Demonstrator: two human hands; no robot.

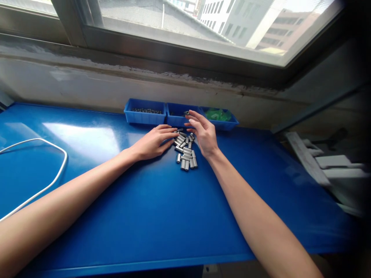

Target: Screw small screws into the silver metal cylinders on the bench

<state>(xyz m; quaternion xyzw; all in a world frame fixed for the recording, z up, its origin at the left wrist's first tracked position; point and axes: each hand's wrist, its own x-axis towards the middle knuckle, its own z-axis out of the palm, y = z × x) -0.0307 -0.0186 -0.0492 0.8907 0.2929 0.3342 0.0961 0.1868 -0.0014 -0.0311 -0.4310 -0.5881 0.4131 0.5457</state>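
Note:
Several small silver metal cylinders [185, 152] lie in a loose pile on the blue table [150, 216]. My left hand [155, 141] rests flat beside the pile on its left, fingers stretched out and touching the nearest cylinders. My right hand [203, 133] hovers over the pile's right side with fingers spread and slightly curled, a small dark piece [186, 113] at its fingertips near the middle blue bin [178, 119]. Whether it is pinched I cannot tell.
Three shallow blue bins stand in a row against the wall: the left bin [145, 112] holds dark small parts, the right bin [222, 119] green pieces. A white cable [49, 181] loops at the left. Grey metal brackets [327, 166] lie off the table's right edge.

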